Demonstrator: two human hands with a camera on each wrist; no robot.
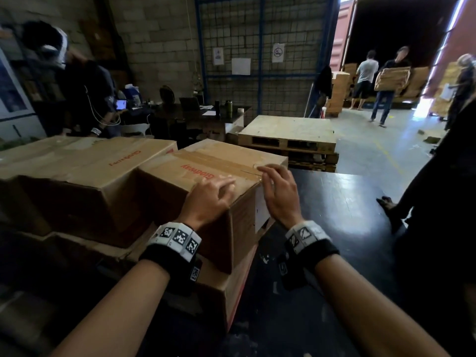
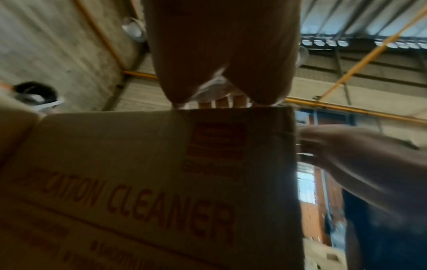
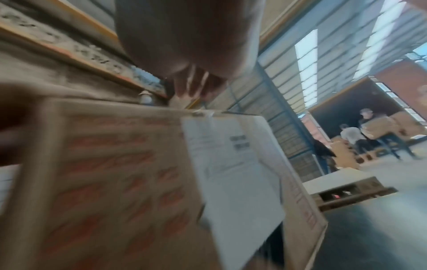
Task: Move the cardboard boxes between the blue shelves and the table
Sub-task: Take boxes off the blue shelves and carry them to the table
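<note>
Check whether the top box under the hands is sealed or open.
Sealed: brown tape runs along the closed top flaps of the box; the left hand rests on it.

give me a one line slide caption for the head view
Both hands, left hand and right hand, rest on a taped cardboard box stacked beside another.

We cannot read the red words on the box [image 3: 120, 182] in the right wrist view; they are all blurry. Our left hand [image 2: 221, 54] hides its own fingers. The far box [image 1: 77, 163] is cut off.
</note>
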